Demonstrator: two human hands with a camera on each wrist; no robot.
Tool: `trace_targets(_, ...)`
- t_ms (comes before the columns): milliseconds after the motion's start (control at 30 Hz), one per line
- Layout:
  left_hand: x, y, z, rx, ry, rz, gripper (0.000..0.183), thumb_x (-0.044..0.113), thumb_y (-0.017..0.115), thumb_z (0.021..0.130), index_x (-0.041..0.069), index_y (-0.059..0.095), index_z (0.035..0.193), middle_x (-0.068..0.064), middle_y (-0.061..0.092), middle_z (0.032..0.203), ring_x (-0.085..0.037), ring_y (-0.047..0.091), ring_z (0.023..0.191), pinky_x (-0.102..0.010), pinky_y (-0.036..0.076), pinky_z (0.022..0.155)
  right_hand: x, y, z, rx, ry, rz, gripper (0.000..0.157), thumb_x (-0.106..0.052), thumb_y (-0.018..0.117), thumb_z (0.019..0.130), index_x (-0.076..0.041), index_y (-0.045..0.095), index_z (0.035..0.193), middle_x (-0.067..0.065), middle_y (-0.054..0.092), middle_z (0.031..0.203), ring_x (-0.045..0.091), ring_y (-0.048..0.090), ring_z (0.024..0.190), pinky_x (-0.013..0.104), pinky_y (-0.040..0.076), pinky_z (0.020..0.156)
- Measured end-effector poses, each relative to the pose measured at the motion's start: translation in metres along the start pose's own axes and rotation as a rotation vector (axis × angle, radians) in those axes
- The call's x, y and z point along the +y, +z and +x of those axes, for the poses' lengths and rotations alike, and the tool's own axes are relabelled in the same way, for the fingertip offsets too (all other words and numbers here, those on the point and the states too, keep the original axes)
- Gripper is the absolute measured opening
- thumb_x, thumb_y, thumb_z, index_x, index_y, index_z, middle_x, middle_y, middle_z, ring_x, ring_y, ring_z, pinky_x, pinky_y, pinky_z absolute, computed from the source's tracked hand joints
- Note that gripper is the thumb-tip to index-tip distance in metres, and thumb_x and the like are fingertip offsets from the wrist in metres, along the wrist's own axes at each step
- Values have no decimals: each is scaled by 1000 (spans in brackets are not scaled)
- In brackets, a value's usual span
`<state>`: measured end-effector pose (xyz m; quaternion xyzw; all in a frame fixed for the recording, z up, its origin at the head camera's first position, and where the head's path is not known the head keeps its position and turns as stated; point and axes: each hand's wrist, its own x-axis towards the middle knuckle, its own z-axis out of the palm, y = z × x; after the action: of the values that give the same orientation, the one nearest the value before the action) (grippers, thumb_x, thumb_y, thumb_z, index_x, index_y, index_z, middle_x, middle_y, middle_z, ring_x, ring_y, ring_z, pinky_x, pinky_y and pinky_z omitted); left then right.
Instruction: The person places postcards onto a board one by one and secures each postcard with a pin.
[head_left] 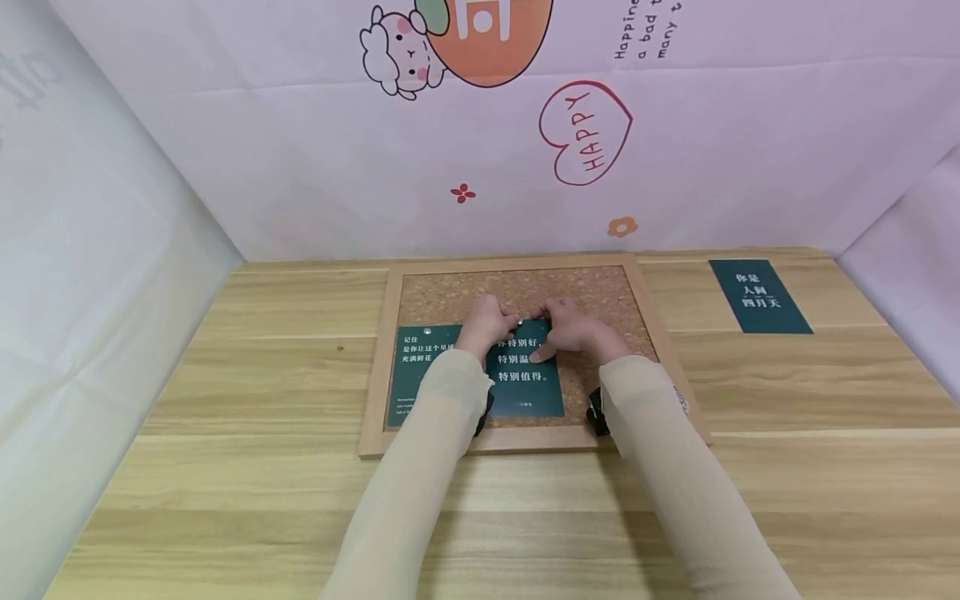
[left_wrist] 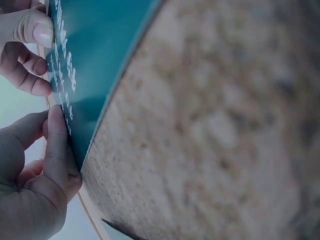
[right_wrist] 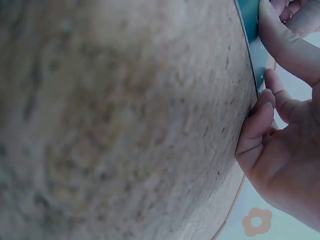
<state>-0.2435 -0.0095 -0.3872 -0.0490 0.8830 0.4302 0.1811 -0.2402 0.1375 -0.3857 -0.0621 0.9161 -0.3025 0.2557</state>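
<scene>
Cream sleeves [head_left: 405, 492] stretch over a wooden table [head_left: 277, 383] toward a framed corkboard [head_left: 450, 292], where a person's left hand [head_left: 486, 325] and right hand [head_left: 573, 327] pinch a dark green card [head_left: 525, 393] along its top edge, the right thumb across its printed face; it lies on cork below the grip, a silver pin [head_left: 521, 322] between the hands, another pinned card [head_left: 411, 383] to the grip's left, a third card [head_left: 761, 287] well to its right

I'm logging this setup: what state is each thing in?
Corkboard: face up on the table.
Left card: on the corkboard, left pin at top.
Middle card: on the corkboard, middle pin at top; firmness unclear.
Right card: flat on the table.
Left hand: at the middle card's top edge.
Right hand: touching the middle card.
</scene>
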Motion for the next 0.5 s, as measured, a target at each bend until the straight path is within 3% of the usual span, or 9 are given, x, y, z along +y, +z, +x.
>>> trace_targets(500,0,0,3,-12,-19,37,51,21,56,97,12,39,50,3,36,46,-11,51,51,-22,38,51,-3,0,-2,3,2,-2,66,-14,75,82,-2,40,136,23,26,142,36,33,125,52,29,114)
